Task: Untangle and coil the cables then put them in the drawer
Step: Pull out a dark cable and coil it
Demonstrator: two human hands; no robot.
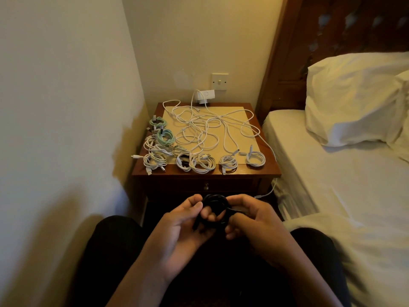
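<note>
Dark wooden bedside table (261,171), tight between a cream wall (66,107) at left and a white-sheeted bed (332,185) at right. Loose tangled white cables (205,127) cover its middle; coiled white and green cables (203,163) line the front and left edges. Closed drawer (232,185) below, where the left hand (177,224) and right hand (250,220) grip a black cable coil (215,204) just before it.

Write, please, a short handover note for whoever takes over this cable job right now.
Hands: left hand and right hand both grip the black cable, mostly coiled.
Done: white coils along the nightstand front, mint coils at its left.
To do: the white tangle in the middle is loose, one end hanging off the right side; the drawer is shut; all coils must go in.
</note>
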